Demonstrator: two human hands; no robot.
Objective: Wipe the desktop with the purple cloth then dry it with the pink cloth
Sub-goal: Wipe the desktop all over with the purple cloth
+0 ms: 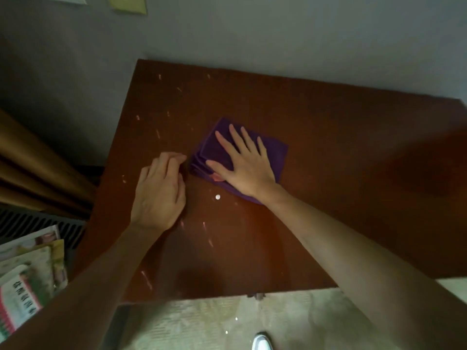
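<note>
Nearest to the person, the front part of the brown desktop (227, 261) is bare, with pale scratches and one small white dot (217, 197). Further in, the left hand (159, 190) rests on the wood with its fingers curled loosely, holding nothing, just beside the cloth. The right hand (243, 165) lies flat with fingers spread, pressing on the folded purple cloth (275, 152) near the middle of the desk. A small pink edge (216, 177) shows under the purple folds; I cannot tell if it is the pink cloth. The folded layers could slide apart if the palm pushes unevenly, and the far corners by the wall (278, 34) may be missed.
</note>
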